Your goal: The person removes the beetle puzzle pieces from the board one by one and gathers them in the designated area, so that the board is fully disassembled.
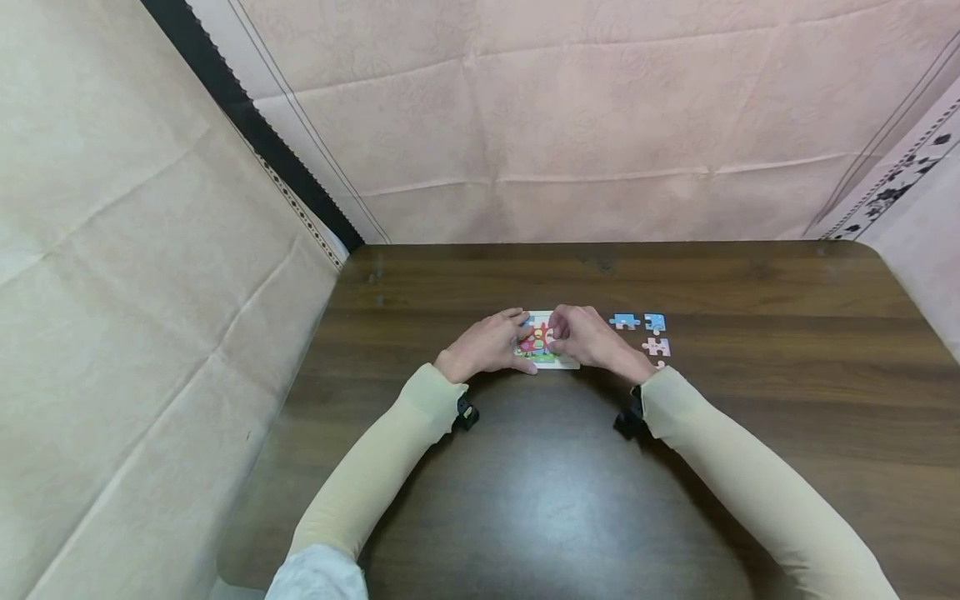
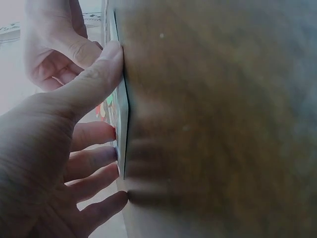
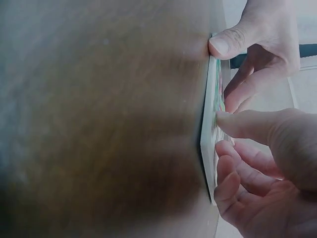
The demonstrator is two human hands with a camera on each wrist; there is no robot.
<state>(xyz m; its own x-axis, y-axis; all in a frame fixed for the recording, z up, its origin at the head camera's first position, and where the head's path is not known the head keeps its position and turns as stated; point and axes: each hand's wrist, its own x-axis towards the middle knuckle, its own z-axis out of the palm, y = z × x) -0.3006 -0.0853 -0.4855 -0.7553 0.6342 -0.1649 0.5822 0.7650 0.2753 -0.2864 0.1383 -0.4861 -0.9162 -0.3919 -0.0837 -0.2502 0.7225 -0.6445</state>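
A small puzzle board (image 1: 564,364) with a white border and a colourful picture lies on the brown table, between the two hands. My left hand (image 1: 491,342) rests along its left side, fingers spread and fairly straight. In the left wrist view the left thumb (image 2: 110,53) lies on the board's near edge. Over the board's right part is my right hand (image 1: 588,335), thumb and fingers bent down to the picture. The right thumb (image 3: 225,120) touches the surface in the right wrist view, beside curled fingers (image 3: 228,186). I cannot tell whether a puzzle piece is between them.
Right of the board lie loose puzzle pieces: a blue one (image 1: 624,321), another blue one (image 1: 655,322), a pink one (image 1: 657,347) and one partly hidden by the right wrist. The wooden table (image 1: 525,517) reaches back to a pale cloth (image 1: 600,125). More cloth hangs at the left.
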